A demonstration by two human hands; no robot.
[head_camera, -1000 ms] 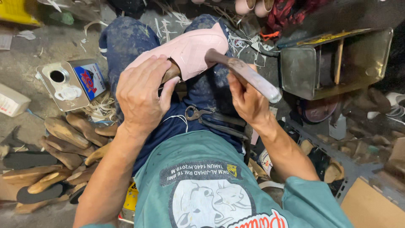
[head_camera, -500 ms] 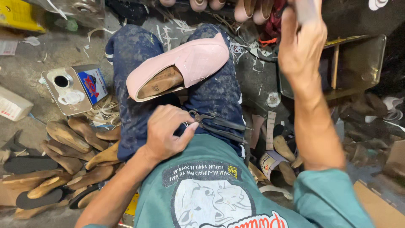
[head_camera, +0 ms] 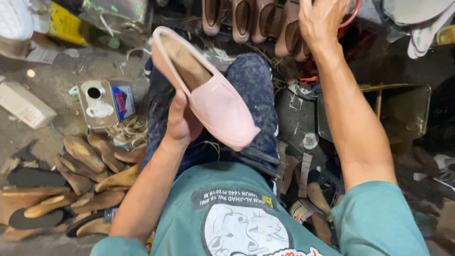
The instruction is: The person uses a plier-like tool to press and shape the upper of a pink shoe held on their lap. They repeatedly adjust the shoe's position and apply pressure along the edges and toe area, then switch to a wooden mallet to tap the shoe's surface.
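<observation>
Left hand (head_camera: 180, 124) grasps pink slip-on shoe (head_camera: 208, 95) from underneath, centre frame, toe tilted lower right above the lap in blue jeans (head_camera: 251, 80). Right hand (head_camera: 322, 19) is raised to the top edge near a row of tan shoes (head_camera: 251, 19), fingers curled at a red ring-shaped object (head_camera: 354, 16); can't tell whether that grip is clenched. Wooden shoe lasts (head_camera: 85, 161) lie piled on the floor lower left, with a metal can (head_camera: 97, 102) just above them.
</observation>
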